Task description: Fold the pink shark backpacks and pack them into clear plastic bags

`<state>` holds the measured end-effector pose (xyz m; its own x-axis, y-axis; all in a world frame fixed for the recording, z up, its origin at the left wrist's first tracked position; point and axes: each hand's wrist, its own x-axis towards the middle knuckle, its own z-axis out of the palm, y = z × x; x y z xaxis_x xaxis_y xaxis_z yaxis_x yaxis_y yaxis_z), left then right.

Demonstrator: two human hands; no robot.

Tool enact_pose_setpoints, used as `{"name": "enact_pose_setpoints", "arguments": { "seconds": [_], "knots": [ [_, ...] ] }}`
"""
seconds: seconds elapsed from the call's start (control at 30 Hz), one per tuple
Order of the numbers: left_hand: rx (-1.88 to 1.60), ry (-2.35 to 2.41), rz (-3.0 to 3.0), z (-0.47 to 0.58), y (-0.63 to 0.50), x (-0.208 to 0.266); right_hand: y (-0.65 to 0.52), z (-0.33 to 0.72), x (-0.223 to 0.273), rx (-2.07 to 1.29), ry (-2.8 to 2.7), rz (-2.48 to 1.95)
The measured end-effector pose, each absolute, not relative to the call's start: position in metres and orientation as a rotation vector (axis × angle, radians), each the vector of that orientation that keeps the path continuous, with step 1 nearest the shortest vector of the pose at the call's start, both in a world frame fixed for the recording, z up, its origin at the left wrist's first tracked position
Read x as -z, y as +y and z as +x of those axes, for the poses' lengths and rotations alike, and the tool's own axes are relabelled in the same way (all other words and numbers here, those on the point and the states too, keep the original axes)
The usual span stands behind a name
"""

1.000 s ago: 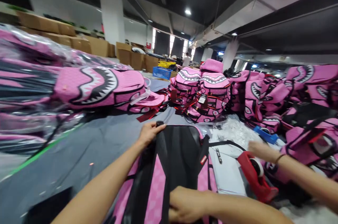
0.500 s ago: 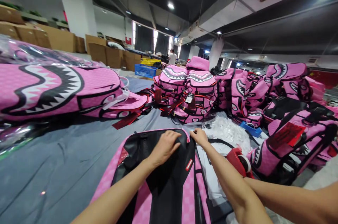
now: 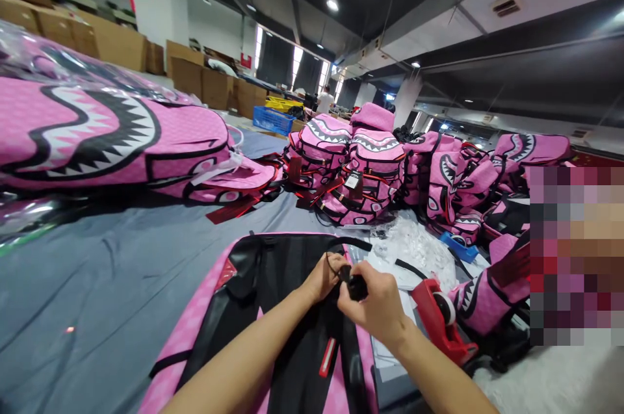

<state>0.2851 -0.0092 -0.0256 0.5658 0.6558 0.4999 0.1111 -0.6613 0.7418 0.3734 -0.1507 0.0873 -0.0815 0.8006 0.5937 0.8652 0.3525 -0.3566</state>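
Observation:
A pink and black backpack (image 3: 287, 251) lies in front of me, its black padded side up, with a small red label (image 3: 327, 357) on it. Over its upper right part, my two hands are close together. Closed fingers of my left hand (image 3: 322, 277) grip a thin black strap (image 3: 345, 272). My right hand (image 3: 377, 300) is closed around a bunched dark part of the same strap, mostly hidden by the fingers. Whether a buckle is among it I cannot tell.
On the right are a red tape dispenser (image 3: 441, 320), white sheets (image 3: 390, 339), a heap of clear plastic (image 3: 414, 248) and a blue dispenser (image 3: 459, 247). Pink backpacks (image 3: 373, 154) are piled behind. A plastic-wrapped bag stack (image 3: 107, 134) lies left on the grey tabletop (image 3: 97, 284).
Both hands have moved from the backpack's top edge down toward me and come together on the black strap. The other person's forearm at lower right is gone from there.

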Motion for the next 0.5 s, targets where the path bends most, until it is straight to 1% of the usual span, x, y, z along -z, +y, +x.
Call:
{"name": "enact_pose_setpoints", "arguments": {
  "seconds": [0.13,0.23,0.27,0.4,0.5],
  "knots": [
    [-1.153,0.662,2.1,0.259,-0.047,0.005,-0.152,0.403,-0.117,-0.046,-1.674,-1.506],
    [-1.389,0.772,2.092,0.239,-0.071,-0.021,-0.14,0.414,-0.132,-0.159,-1.715,-1.487],
    [-1.419,0.779,2.088,0.235,-0.073,-0.03,-0.134,0.413,-0.135,-0.207,-1.755,-1.456],
    [-1.231,0.715,2.086,0.231,-0.066,-0.053,-0.112,0.404,-0.15,-0.516,-1.912,-1.309],
    [-1.179,0.809,2.011,0.224,-0.082,-0.046,-0.095,0.412,-0.156,-0.724,-1.98,-1.247]
  ]
}}
